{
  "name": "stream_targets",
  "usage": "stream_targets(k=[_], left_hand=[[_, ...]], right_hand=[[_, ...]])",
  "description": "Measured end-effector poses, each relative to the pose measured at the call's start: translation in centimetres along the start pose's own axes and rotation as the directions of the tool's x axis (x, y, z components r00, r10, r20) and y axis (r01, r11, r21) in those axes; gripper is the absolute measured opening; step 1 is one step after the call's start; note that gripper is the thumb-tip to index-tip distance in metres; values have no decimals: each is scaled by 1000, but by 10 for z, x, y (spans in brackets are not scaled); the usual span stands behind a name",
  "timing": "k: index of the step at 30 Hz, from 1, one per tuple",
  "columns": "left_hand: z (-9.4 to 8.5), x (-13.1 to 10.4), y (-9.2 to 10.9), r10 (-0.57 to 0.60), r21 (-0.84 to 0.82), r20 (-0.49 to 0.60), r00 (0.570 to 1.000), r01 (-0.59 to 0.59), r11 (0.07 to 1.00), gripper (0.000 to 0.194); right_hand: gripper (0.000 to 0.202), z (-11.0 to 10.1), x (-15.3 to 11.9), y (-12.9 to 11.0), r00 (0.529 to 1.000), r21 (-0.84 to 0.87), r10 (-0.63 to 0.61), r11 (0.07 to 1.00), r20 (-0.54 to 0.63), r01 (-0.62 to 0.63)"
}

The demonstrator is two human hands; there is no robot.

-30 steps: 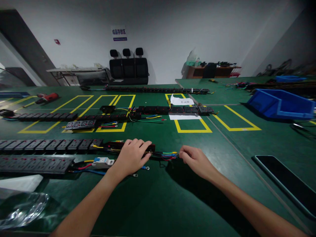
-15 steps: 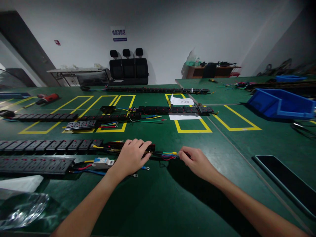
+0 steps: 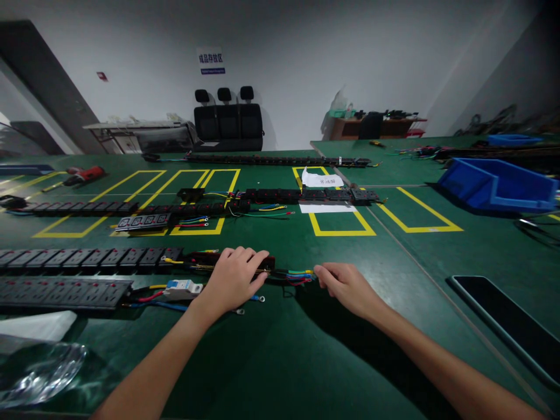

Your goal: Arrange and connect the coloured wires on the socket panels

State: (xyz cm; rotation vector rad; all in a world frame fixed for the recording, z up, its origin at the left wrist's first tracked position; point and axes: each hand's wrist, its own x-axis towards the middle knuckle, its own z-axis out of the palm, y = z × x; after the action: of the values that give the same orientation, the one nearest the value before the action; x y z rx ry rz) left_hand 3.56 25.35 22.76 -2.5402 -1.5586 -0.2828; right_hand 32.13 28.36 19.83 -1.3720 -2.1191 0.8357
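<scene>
My left hand (image 3: 236, 276) is closed over a dark, narrow strip part (image 3: 270, 262), pressing it to the table; most of that part is hidden beneath the palm. From its right end runs a bundle of coloured wires (image 3: 299, 275), green, blue and red with yellow. My right hand (image 3: 342, 284) pinches the tips of these wires between thumb and fingers. Left of my left hand lies a black socket strip (image 3: 96, 259) with a row of outlets. Nearer to me is a second socket strip (image 3: 61, 294), wired to a white circuit breaker (image 3: 181, 289).
More socket strips (image 3: 289, 195) lie across the green table (image 3: 280, 361), over yellow tape outlines. At right stand a blue bin (image 3: 494, 185) and a phone (image 3: 507, 326). A red power tool (image 3: 87, 174) lies at far left, clear plastic (image 3: 39, 370) at near left.
My right hand has shifted very slightly left along the wire ends, and the fingers have curled a little. My left hand stays in place on the dark strip part.
</scene>
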Motion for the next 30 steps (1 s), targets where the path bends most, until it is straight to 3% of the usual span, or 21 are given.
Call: stream_targets(k=[30], left_hand=[[-2,0,1,-13,-1,31,999,13,1000,38]], right_hand=[[54,0,-2,-3,998,2,-65,998,-21,65]])
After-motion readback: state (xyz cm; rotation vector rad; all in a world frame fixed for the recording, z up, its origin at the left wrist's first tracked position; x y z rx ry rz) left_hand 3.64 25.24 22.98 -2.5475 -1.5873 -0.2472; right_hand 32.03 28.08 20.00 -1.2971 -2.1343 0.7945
